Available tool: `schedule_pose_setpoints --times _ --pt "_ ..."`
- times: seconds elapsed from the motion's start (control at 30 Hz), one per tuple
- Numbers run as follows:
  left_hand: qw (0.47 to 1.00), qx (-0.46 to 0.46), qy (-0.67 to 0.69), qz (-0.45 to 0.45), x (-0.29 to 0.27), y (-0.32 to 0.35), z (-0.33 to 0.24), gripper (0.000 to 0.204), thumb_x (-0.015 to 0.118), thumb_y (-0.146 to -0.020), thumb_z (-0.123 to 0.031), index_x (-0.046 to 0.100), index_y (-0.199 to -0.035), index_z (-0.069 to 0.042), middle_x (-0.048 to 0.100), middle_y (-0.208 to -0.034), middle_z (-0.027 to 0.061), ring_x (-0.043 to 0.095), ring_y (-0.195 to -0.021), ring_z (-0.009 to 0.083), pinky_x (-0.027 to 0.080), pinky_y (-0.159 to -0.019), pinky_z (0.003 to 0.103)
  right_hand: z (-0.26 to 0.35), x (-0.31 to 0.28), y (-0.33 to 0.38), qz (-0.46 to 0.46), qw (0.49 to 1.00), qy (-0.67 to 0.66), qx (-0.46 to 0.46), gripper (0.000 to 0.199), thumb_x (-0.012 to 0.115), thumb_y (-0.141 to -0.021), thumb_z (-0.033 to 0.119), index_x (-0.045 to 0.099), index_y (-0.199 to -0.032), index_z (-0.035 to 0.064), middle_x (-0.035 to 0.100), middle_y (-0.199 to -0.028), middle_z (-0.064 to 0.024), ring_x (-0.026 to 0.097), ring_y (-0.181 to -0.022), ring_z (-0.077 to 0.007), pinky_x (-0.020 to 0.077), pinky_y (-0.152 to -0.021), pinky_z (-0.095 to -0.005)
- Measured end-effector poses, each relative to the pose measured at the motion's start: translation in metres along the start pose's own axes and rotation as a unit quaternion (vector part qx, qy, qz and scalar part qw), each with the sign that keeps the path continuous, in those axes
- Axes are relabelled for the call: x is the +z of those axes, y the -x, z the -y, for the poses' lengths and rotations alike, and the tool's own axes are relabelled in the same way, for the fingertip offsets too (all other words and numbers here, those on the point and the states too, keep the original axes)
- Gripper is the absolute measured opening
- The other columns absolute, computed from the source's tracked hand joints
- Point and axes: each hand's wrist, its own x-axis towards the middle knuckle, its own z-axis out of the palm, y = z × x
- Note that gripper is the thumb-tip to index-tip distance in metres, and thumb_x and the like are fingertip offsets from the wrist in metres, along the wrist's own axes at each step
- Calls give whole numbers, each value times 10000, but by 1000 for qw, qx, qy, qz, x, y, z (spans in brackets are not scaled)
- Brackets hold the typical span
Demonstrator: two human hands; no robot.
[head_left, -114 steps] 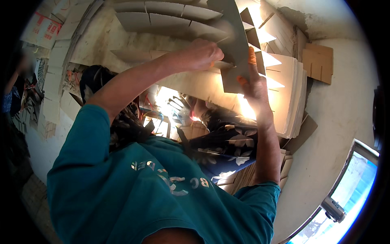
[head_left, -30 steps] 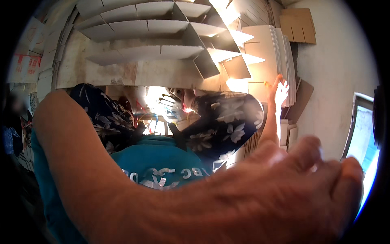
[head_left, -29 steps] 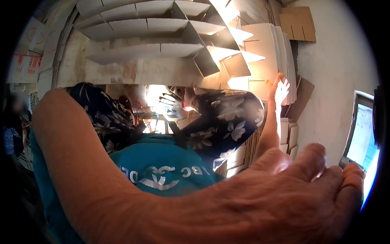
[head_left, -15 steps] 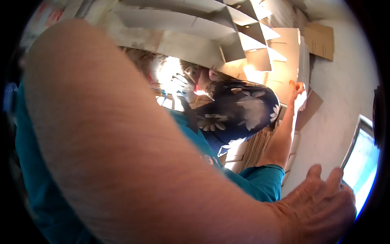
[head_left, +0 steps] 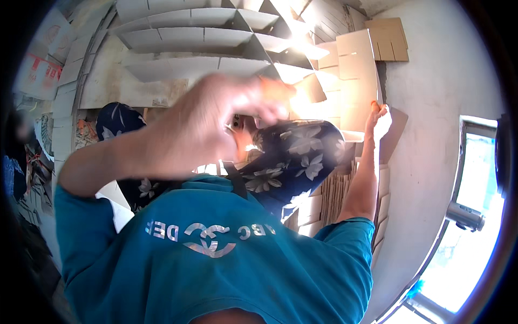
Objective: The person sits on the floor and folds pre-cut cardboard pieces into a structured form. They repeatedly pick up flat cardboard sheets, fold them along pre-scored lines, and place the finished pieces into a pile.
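Observation:
My left hand (head_left: pixel 232 119) is raised above my lap, smeared by motion. Its thumb and fingers appear apart, and nothing shows between them. On the right, my right hand (head_left: pixel 379 120) is closed at the edge of an upright slotted cardboard sheet (head_left: pixel 356 67), with its fingers curled against it. Beyond my knees lies a grid of interlocked cardboard dividers (head_left: pixel 183 39), made of long strips crossed by shorter ones. Bright sunlight washes out the cardboard near the grid's right end.
A stack of cardboard sheets (head_left: pixel 335 197) stands beside my right thigh. Another brown slotted sheet (head_left: pixel 387 39) leans on the pale wall (head_left: pixel 421 92). A bright window (head_left: pixel 475 183) is at right. Slotted cardboard strips (head_left: pixel 66 102) stand at the left.
My left hand has swung from the far lower right back across my body to above my lap. My right hand stays at the cardboard sheet. The view has shifted, showing more of the grid.

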Motion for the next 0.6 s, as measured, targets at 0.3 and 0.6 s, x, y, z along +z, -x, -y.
schedule_pose_setpoints --times 0.3,0.6 --pt "843 -50 -466 -264 -59 23 133 530 698 -725 -91 529 -1227 -58 612 -1102 112 554 -1036 291 430 -915 380 172 -52 9 -5 972 -185 -147 435 694 -823 174 527 -1179 -11 667 -714 -71 575 -664 -88 478 -597 -239" --pt "838 -70 -504 -198 -68 27 196 255 648 -712 -81 632 -964 -47 615 -751 115 592 -770 287 450 -733 401 290 -14 79 284 864 -349 -226 454 667 -784 -19 559 -1225 -2 640 -753 34 449 -646 3 398 -634 -148"
